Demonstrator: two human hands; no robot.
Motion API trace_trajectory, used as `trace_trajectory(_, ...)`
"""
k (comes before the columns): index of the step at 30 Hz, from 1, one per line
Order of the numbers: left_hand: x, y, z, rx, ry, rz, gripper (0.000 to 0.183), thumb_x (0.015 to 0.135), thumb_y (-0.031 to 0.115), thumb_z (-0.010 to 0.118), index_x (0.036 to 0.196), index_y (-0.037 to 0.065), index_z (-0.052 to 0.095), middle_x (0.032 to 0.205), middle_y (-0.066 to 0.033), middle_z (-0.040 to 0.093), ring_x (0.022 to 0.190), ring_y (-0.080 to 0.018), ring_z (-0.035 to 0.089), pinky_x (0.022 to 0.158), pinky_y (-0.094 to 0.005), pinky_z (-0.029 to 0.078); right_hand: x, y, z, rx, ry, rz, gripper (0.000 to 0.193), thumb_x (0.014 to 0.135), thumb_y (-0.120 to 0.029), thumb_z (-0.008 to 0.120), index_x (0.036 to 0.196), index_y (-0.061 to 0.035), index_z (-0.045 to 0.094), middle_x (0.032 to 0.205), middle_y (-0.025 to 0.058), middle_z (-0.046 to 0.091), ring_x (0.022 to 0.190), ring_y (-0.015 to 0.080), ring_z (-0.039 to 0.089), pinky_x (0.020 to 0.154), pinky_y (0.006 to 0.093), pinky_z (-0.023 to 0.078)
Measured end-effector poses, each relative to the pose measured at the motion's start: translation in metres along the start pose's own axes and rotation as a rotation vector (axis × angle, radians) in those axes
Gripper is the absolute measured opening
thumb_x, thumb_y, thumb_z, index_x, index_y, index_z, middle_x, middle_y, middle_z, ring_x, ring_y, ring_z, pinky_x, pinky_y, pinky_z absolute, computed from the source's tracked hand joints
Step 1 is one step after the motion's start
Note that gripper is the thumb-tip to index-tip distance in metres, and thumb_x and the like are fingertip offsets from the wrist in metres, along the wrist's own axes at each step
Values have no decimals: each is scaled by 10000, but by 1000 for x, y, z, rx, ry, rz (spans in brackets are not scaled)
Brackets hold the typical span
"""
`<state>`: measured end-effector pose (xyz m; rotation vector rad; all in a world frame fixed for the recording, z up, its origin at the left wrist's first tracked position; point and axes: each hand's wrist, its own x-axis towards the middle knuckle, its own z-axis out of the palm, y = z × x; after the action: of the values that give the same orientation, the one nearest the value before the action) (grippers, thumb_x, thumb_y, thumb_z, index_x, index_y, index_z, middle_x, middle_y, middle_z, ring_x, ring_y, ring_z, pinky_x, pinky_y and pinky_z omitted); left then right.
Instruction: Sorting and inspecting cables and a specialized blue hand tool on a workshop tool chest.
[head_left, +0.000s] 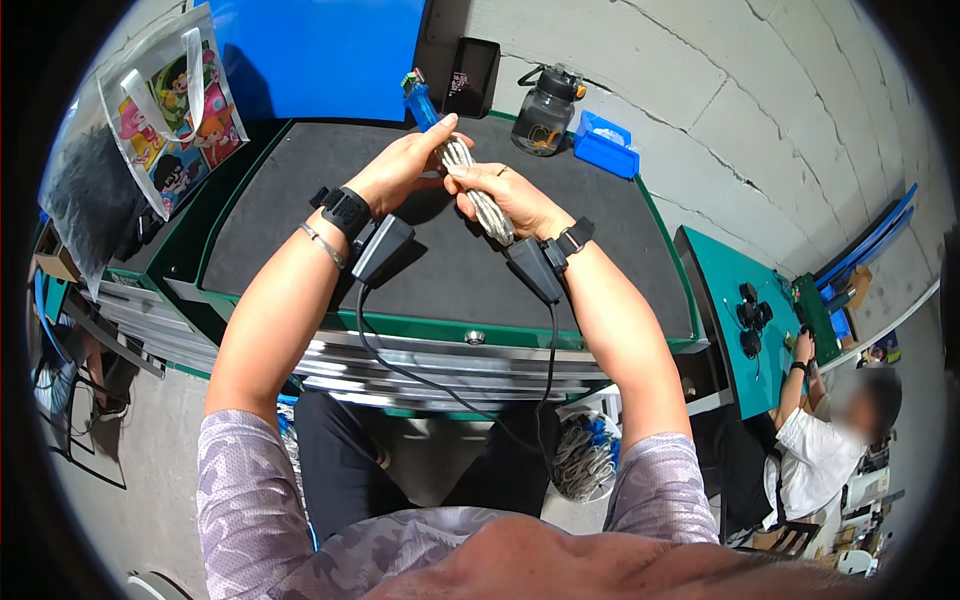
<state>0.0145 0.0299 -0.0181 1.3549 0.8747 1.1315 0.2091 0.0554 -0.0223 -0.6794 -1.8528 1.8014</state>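
From my remote view I see the left hand (398, 170) with its fingers curled shut around the upper part of the cable (487, 212), just below the blue plug (419, 103), which sticks out beyond the thumb. The right hand (520, 198) has its fingers bent snugly round the bundle's middle; its lower loops hang out below them. I make out the dark mat (290, 180) under both hands, the phone (471, 78) beyond the fingers, and the bottle (545, 112) and blue bin (606, 146) beyond them to the right.
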Motion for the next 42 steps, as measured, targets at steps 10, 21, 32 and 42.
trace_trajectory(10,-10,8,13,-42,-57,-37,660,915,678,466,1207,97,575,1022,-26,636,932,-122,595,877,-329,459,-4,-12,0,299,129,-303,285,981,-336,579,989,-52,598,869,59,664,794,146,672,683,271,553)
trace_trajectory(21,-9,11,13,110,-102,-43,505,1001,538,425,1274,136,563,1158,-10,592,1106,-109,518,952,-362,408,6,-6,2,-54,412,-617,359,911,-165,696,1198,-69,503,1020,21,599,917,105,609,791,277,509)
trace_trajectory(32,-7,11,8,-194,69,100,569,996,571,388,1231,102,608,1178,-64,632,1093,-162,569,988,-368,409,-5,-13,20,-711,451,-524,338,807,-137,771,1071,-51,579,700,-84,505,579,-10,394,537,191,343)
trace_trajectory(42,-6,7,8,-218,104,132,447,1002,473,466,1156,92,643,1084,-9,668,1033,-97,603,897,-273,445,-6,-15,24,-681,417,-440,349,821,-164,723,1116,-35,590,744,21,554,678,91,498,636,275,438)
